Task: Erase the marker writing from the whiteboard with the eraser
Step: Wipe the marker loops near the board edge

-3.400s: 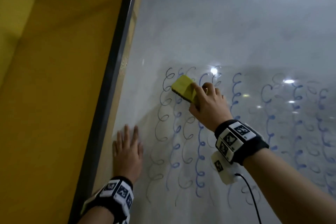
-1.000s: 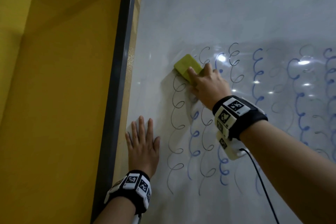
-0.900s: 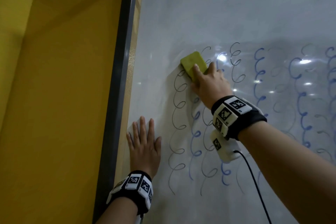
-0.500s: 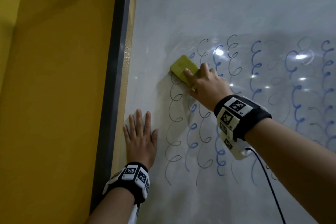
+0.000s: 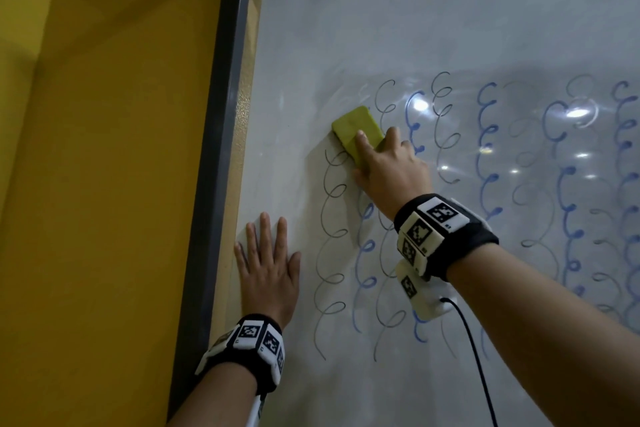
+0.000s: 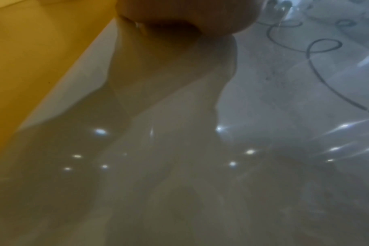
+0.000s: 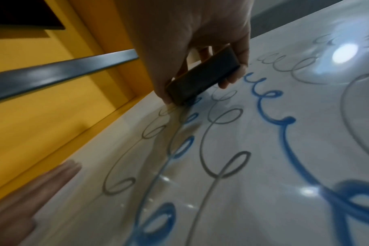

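My right hand (image 5: 384, 166) grips the yellow-green eraser (image 5: 356, 130) and presses it flat on the whiteboard (image 5: 398, 21), at the top of the leftmost curly columns. In the right wrist view the eraser (image 7: 202, 76) shows its dark felt side, pinched between thumb and fingers. Black and blue looping marker lines (image 5: 332, 218) run down the board below the eraser and across to the right (image 5: 488, 149). My left hand (image 5: 268, 270) lies flat on the board, fingers straight, near its left edge, below and left of the eraser.
A dark grey frame (image 5: 214, 149) borders the whiteboard on the left, with a yellow wall (image 5: 104, 184) beyond it. A black cable (image 5: 474, 357) hangs from my right wrist device. Ceiling lights glare on the board (image 5: 576, 113).
The eraser has rubbed left and right over the top of the leftmost columns, whose upper loops are gone. My left hand has stayed flat on the board.
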